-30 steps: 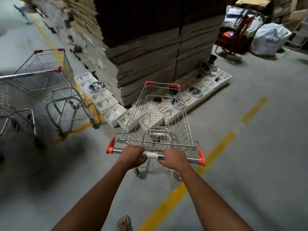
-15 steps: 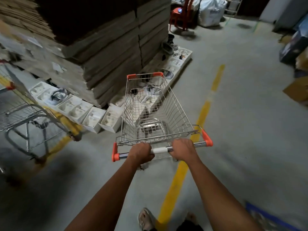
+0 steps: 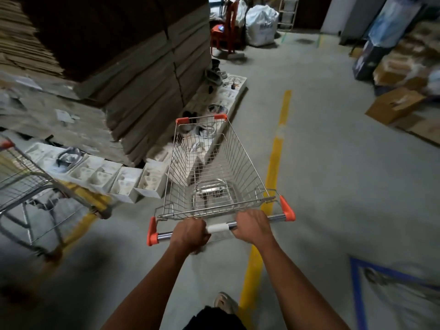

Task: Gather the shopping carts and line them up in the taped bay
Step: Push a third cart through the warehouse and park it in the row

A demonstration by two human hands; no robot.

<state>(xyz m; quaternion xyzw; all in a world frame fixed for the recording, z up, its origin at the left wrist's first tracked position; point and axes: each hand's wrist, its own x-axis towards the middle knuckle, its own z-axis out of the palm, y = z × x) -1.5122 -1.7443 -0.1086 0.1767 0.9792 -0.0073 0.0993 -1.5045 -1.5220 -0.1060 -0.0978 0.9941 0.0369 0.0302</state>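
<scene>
An empty wire shopping cart (image 3: pixel 209 167) with orange corner caps stands in front of me on the concrete floor. My left hand (image 3: pixel 190 233) grips its handle bar left of the white centre sleeve, and my right hand (image 3: pixel 253 223) grips the bar to the right of it. A second wire cart (image 3: pixel 31 186) stands at the left edge, partly cut off. Blue tape (image 3: pixel 356 289) marks the floor at the lower right, beside blurred wire metal that I cannot identify.
A tall stack of flat cardboard (image 3: pixel 114 67) rises ahead on the left, with white moulded trays (image 3: pixel 100 172) along its foot. A yellow floor line (image 3: pixel 273 158) runs ahead beside the cart. Boxes (image 3: pixel 392 104) lie at the right; a red chair (image 3: pixel 225 29) and white sack (image 3: pixel 260 25) stand far back.
The view and the held cart have swung to the right; the second cart has slid toward the left edge, and blue tape has come into view at the lower right. Both hands keep their grip.
</scene>
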